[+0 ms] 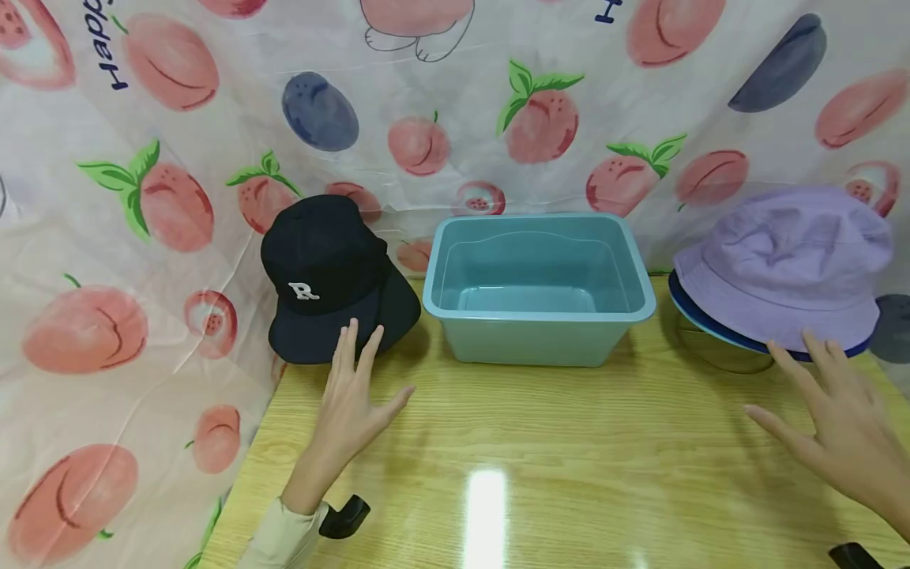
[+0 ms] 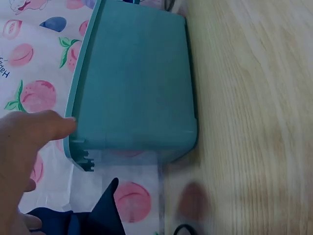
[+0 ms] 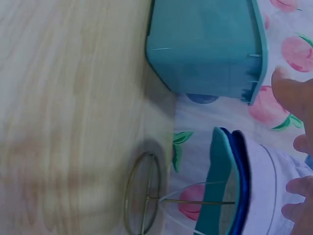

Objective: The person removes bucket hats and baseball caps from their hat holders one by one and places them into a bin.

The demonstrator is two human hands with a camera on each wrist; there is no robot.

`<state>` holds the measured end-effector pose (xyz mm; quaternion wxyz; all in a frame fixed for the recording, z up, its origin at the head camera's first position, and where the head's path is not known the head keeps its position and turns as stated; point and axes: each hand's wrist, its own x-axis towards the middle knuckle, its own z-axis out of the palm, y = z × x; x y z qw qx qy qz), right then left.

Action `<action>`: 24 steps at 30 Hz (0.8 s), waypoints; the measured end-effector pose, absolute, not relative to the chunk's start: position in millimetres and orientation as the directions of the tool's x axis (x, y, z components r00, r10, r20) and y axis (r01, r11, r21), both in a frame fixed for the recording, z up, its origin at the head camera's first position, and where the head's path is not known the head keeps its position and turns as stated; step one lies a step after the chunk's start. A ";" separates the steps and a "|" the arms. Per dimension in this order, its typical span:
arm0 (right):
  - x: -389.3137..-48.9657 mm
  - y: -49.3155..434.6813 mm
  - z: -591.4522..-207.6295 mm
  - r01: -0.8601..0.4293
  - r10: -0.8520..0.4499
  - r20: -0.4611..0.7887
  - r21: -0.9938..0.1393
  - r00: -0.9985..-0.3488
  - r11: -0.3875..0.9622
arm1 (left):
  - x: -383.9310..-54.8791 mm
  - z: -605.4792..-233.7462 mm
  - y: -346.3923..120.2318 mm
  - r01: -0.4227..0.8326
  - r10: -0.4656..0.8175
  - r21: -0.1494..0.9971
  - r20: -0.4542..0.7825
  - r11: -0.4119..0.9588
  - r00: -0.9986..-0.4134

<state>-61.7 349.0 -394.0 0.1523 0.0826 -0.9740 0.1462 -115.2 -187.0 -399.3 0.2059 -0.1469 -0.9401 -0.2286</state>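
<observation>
My left hand [image 1: 350, 411] is held with spread fingers, its fingertips overlapping the brim of a black baseball cap [image 1: 320, 253] in the head view. The cap bears a white letter R, and a second dark brim [image 1: 400, 304] juts out on its right. On the other side, my right hand [image 1: 842, 423] has its fingers extended at the lower brim of a lilac bucket hat [image 1: 789, 261]. Beneath that hat show a dark blue brim [image 3: 238, 161] and a teal one [image 3: 222, 152], all stacked on a wire hat stand [image 3: 146, 196]. Neither hand grips anything.
Between the hats stands a teal plastic bin [image 1: 540, 316] with nothing inside, near the back edge of the wooden table [image 1: 569, 442]. A white cloth [image 1: 455, 182] printed with peaches hangs behind and to the left.
</observation>
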 end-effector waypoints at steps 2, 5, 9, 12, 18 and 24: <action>-64.1 349.4 -391.1 -0.240 -0.123 0.384 -0.274 -0.915 0.931 | -117.6 -397.3 -183.8 0.384 0.172 0.416 0.463 0.824 -0.870; -70.0 350.1 -386.8 -0.327 -0.152 0.507 -0.277 -0.849 0.904 | -121.5 -395.1 -178.9 0.394 0.148 0.486 0.468 0.780 -0.871; -78.3 349.9 -380.0 -0.371 -0.157 0.619 -0.234 -0.770 0.899 | -128.8 -394.3 -173.8 0.411 0.126 0.553 0.480 0.725 -0.868; -82.2 350.2 -374.2 -0.350 -0.142 0.651 -0.201 -0.746 0.915 | -135.4 -393.4 -170.0 0.436 0.119 0.596 0.496 0.674 -0.860; -89.2 351.5 -364.5 -0.362 -0.130 0.673 -0.216 -0.728 0.907 | -146.8 -391.9 -161.4 0.439 0.105 0.676 0.475 0.592 -0.874; -94.9 350.2 -358.2 -0.365 -0.122 0.685 -0.221 -0.718 0.905 | -157.1 -392.7 -152.0 0.412 0.098 0.753 0.425 0.514 -0.900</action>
